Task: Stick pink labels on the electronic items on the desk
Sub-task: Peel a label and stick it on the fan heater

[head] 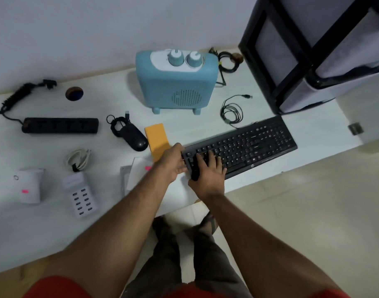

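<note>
The desk (44,222) runs wide under everything, and the keyboard (248,145) lies slanted at about three o'clock from the middle, its near-left corner close to the desk's front edge. That is where trouble could start: both hands are on that corner, and a hard press there could tip or slide it off. The left hand (171,163) curls round the keyboard's left end, gripping it. The right hand (207,172) lies flat over the keys with fingers spread; whether a pink label sits under it I cannot tell, so it may stick crooked or across keys. At nine o'clock the white unit (30,186) already carries a pink label (24,191). The blue heater (175,82) at twelve and the mouse (134,136) show none.
</note>
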The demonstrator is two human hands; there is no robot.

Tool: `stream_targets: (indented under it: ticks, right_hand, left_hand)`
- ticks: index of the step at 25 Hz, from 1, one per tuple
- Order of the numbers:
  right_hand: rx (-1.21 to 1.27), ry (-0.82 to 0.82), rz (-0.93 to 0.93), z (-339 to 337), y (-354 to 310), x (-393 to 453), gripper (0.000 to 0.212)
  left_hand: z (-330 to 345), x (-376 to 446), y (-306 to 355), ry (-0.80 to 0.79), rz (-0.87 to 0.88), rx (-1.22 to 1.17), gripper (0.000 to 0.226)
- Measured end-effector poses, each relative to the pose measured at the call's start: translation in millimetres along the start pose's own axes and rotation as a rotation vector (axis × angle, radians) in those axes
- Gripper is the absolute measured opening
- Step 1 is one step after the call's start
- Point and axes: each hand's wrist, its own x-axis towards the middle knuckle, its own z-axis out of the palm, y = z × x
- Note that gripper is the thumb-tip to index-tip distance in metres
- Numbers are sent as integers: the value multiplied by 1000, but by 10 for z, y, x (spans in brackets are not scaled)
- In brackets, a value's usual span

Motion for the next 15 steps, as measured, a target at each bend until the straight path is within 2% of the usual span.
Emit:
stream_targets:
  ticks: [3, 6, 9, 12, 15]
  right_hand:
    - [-51, 40, 21, 257, 56, 86, 83]
    - [-27, 66, 31, 321, 51, 149, 78]
    - [-4, 22, 60, 275, 17, 154, 81]
    - [21, 20, 97, 202, -142, 88, 81]
    - [151, 117, -15, 262, -421, -62, 67]
  left_hand:
    - [6, 250, -161, -2, -53, -56, 21]
    - [13, 298, -159, 59, -8, -13, 21]
    - [-66, 209, -112, 89, 26, 25, 21]
    - [-264, 78, -94, 106, 133, 57, 5]
    - [-575, 32, -186, 236, 318, 240, 12]
